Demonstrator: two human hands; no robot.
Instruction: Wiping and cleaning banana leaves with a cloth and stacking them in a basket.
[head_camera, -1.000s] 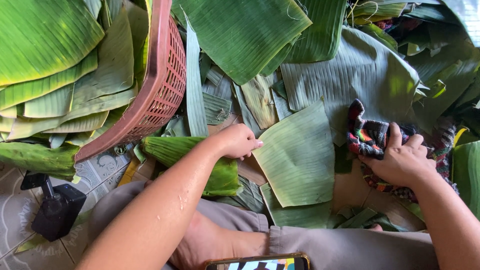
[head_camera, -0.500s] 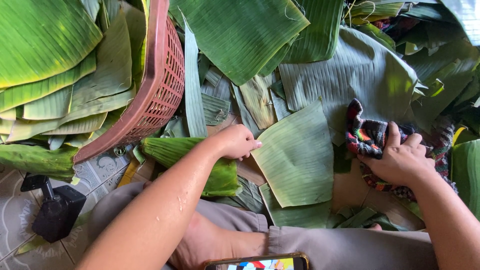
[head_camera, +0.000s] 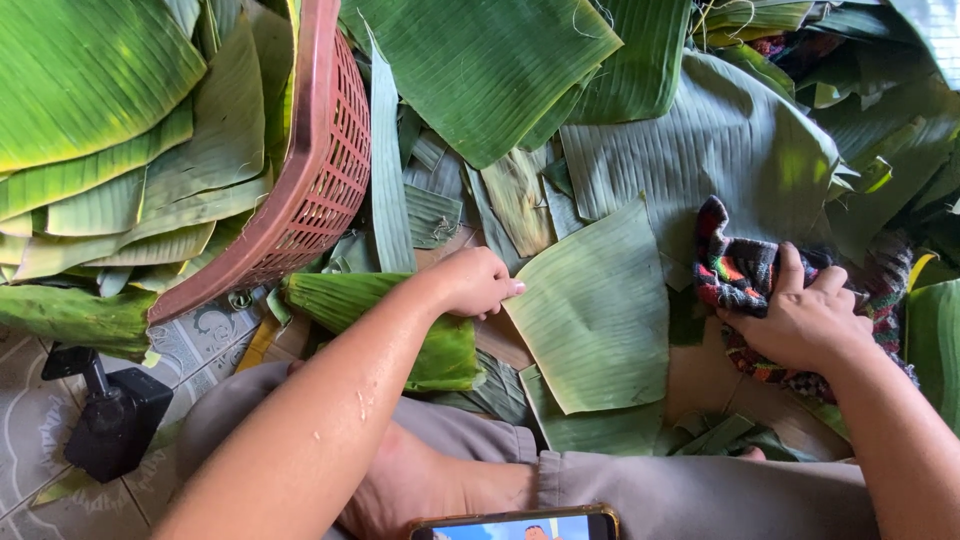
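A cut piece of banana leaf (head_camera: 598, 310) lies pale side up in front of me. My left hand (head_camera: 476, 282) rests on its left edge, fingers curled and pinching the leaf's rim. My right hand (head_camera: 800, 320) lies to the right of the leaf, closed over a multicoloured checked cloth (head_camera: 738, 270) that is bunched on the pile of leaves. A rolled green leaf bundle (head_camera: 400, 325) lies under my left forearm.
A reddish plastic basket (head_camera: 325, 170) stacked with cut banana leaves (head_camera: 100, 130) stands at the left. Large loose leaves (head_camera: 700, 140) cover the floor ahead. A phone (head_camera: 515, 525) sits on my lap. A small black object (head_camera: 115, 420) stands on the tiled floor at lower left.
Almost nothing has moved. My right hand has shifted slightly on the cloth; my left hand stays at the leaf's edge.
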